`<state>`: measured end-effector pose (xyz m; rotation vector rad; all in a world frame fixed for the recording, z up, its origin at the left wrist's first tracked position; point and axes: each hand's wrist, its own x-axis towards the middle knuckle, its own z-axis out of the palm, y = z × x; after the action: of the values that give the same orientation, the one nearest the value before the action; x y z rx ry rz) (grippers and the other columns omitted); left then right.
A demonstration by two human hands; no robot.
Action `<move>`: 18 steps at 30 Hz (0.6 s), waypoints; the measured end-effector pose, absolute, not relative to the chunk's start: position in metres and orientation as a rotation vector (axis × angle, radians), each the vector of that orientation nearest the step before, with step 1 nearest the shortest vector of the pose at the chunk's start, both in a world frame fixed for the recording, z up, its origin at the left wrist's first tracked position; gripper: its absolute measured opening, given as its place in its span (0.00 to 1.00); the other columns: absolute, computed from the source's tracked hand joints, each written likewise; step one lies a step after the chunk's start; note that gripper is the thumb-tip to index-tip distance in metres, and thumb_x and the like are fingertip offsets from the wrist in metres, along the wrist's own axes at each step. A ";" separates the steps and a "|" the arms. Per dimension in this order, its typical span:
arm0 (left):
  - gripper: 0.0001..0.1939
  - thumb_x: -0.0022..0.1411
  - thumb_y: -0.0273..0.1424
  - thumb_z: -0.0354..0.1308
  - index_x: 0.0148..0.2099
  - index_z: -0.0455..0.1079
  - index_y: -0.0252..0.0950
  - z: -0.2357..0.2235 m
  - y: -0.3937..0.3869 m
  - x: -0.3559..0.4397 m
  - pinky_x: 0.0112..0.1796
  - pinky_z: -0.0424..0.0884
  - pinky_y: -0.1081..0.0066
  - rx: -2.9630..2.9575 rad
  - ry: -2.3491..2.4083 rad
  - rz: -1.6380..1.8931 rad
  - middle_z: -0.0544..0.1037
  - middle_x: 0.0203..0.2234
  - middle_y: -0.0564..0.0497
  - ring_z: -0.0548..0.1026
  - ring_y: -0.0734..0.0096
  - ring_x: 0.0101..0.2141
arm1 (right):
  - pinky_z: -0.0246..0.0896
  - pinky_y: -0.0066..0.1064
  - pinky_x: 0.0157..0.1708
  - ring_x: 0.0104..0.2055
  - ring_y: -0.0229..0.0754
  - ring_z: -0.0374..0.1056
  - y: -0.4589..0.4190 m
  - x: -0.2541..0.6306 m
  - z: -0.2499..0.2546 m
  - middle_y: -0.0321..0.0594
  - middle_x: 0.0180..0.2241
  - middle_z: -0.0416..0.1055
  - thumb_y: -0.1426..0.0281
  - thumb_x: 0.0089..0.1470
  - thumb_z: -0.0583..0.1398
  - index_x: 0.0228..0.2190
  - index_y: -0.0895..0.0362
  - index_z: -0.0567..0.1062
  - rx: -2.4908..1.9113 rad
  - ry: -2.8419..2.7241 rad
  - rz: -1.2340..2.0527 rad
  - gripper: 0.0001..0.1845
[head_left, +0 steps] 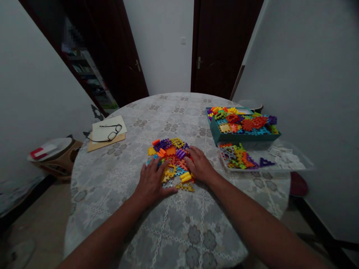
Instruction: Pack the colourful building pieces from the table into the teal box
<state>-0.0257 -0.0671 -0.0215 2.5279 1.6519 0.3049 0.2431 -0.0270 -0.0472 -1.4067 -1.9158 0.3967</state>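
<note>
A loose pile of colourful plastic building pieces [171, 170] lies on the table in front of me, in yellow, orange, purple and blue. My left hand [153, 180] rests against the pile's left side, fingers spread and thumb stretched out along the near edge. On the opposite side, my right hand [199, 164] touches the pile with its fingers extended over the edge pieces. Both palms face inward around the heap. A purple ridged piece [181, 153] and a yellow ridged piece [185, 177] sit near my right fingers. What lies under the fingertips is hidden.
A green box [246, 137] heaped with similar pieces stands at the right. Before it lies a clear plastic tray [241, 170] holding more pieces and white parts. Eyeglasses [112, 135] lie on papers [106, 125] at the left. A patterned cloth [174, 116] covers the round table.
</note>
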 end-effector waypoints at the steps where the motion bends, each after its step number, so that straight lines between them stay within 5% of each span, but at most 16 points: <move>1: 0.58 0.52 0.63 0.73 0.78 0.60 0.47 -0.022 -0.064 -0.022 0.72 0.47 0.30 2.531 1.668 0.295 0.57 0.78 0.35 0.55 0.30 0.75 | 0.55 0.57 0.75 0.73 0.59 0.61 -0.027 0.243 -0.047 0.54 0.70 0.67 0.58 0.72 0.56 0.67 0.55 0.74 -1.410 -1.921 0.388 0.28; 13: 0.45 0.65 0.59 0.66 0.74 0.67 0.38 -0.018 -0.034 0.010 0.68 0.54 0.30 2.615 1.747 0.405 0.63 0.74 0.28 0.61 0.29 0.72 | 0.56 0.56 0.74 0.74 0.55 0.61 -0.030 0.250 -0.043 0.54 0.70 0.67 0.56 0.74 0.56 0.67 0.53 0.74 -1.368 -1.936 0.435 0.27; 18: 0.40 0.67 0.56 0.66 0.72 0.68 0.39 -0.019 -0.031 -0.001 0.67 0.60 0.33 2.688 1.528 0.593 0.70 0.70 0.31 0.67 0.34 0.68 | 0.49 0.59 0.76 0.80 0.62 0.48 -0.050 0.264 -0.029 0.53 0.78 0.51 0.49 0.56 0.73 0.74 0.49 0.65 -1.353 -2.228 0.481 0.52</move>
<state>-0.0011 -0.0306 -0.0186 2.6879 1.5279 0.5929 0.2640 -0.0498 -0.0288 -1.3529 -2.2278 0.4809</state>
